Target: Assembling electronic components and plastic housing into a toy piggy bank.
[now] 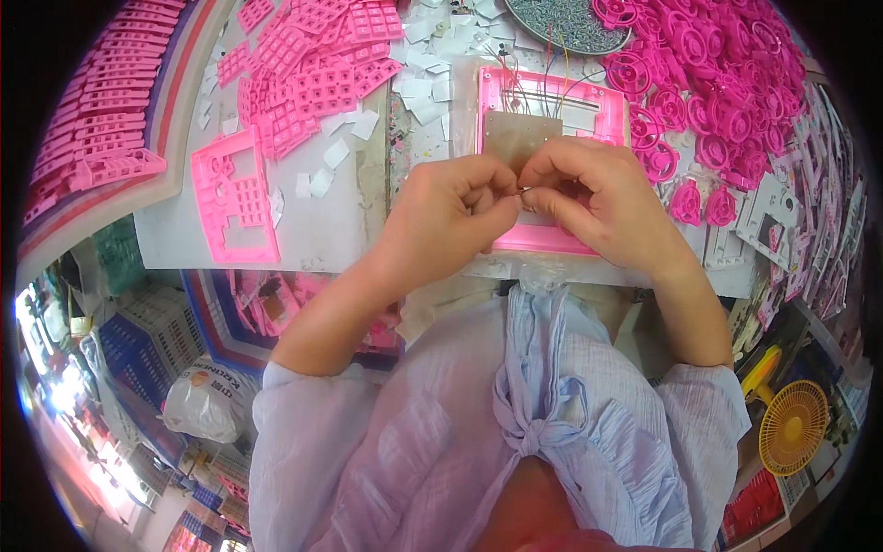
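Observation:
My left hand [455,207] and my right hand [612,198] meet fingertip to fingertip, both pinched closed. Something thin and small sits between the fingers, too hidden to name. Below them on the table lies a pink plastic housing [552,241], its near rim toward me. A flat brown board [504,129] rests inside it, partly covered by my hands. From the board's far side, several thin coloured wires [552,74] spread up over the housing's far edge.
To the left, another pink frame [262,241] lies near a heap of pink grid pieces [317,83] and scattered white paper squares [423,97]. A round metal dish of screws [579,35], pink ring-shaped parts [717,74] and stacked white panels [773,216] surround the right side.

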{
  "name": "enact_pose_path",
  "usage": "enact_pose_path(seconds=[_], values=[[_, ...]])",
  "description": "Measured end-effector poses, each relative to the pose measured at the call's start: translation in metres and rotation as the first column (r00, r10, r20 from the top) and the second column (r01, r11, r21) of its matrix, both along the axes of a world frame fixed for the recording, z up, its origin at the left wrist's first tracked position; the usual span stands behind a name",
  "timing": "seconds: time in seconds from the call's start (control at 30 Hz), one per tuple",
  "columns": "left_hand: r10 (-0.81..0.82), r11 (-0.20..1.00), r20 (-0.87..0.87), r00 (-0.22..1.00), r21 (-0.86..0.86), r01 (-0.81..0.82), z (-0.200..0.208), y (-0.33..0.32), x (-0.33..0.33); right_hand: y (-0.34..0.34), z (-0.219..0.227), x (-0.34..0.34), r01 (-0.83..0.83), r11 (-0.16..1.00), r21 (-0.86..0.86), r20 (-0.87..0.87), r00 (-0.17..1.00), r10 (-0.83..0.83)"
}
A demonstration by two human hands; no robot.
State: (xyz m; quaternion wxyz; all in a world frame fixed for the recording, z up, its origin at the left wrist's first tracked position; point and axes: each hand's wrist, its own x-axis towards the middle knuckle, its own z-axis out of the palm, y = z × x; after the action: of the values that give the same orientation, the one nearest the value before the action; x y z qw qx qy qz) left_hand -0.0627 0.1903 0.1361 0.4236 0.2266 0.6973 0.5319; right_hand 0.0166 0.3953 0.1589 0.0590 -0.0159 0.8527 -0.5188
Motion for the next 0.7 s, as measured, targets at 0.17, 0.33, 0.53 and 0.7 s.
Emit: enact_pose_path(seconds=[0.17,0.33,0.53,0.7], values=[[0.073,0.997,0.043,0.996,0.036,-0.075,0.002,0.001,0.002,0.001,-0.007,0.003,0.064,0.987,-0.147,0.048,0.997,-0.057],[0.053,0.999,-0.296,0.954,0.017,-0.050,0.009,-0.001,0.007,0.003,-0.002,0.002,0.032,0.993,-0.116,0.127,0.992,-0.017],[0.081,0.997,-0.245,0.966,0.024,-0.077,0.001,-0.003,0.009,-0.001,-0.006,0.003,0.088,0.981,-0.174,0.082,0.994,-0.074],[0.099,0.995,-0.116,0.988,0.025,-0.097,0.000,-0.002,0.006,-0.009,-0.006,0.002,0.172,0.966,0.194,-0.350,0.932,-0.096]])
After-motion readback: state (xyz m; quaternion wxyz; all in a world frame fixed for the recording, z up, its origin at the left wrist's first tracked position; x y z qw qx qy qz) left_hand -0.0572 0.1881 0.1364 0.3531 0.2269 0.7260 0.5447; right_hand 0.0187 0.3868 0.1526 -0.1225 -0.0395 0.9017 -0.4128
